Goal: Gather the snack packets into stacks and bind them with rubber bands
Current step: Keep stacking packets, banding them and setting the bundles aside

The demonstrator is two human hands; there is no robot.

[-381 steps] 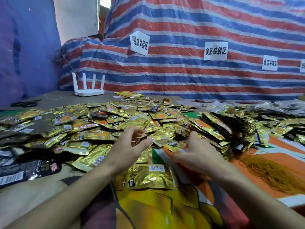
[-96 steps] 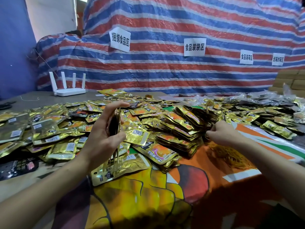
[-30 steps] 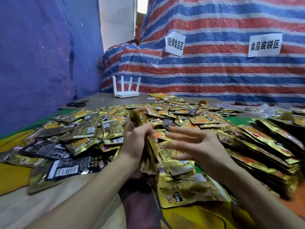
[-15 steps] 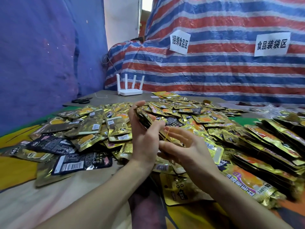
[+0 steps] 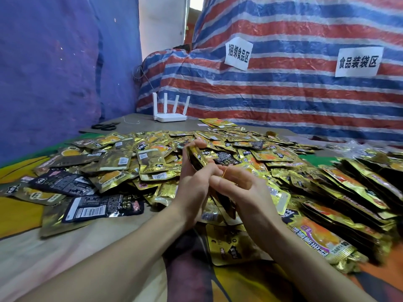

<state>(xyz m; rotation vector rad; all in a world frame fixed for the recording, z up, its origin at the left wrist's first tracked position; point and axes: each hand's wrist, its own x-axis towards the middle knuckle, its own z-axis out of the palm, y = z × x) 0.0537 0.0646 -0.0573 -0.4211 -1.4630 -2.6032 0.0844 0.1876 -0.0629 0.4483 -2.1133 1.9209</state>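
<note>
The left hand [image 5: 194, 182] grips an upright stack of gold foil snack packets [image 5: 197, 156] above the middle of the counter [image 5: 139, 123]. The right hand [image 5: 242, 188] pinches a thin yellow rubber band [image 5: 225, 172] beside it. The stack is best squeezed square while the band stretches wide over its top.

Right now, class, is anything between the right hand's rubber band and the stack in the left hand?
Nothing visible: the right hand holds the rubber band right beside the stack that the left hand grips.
</note>
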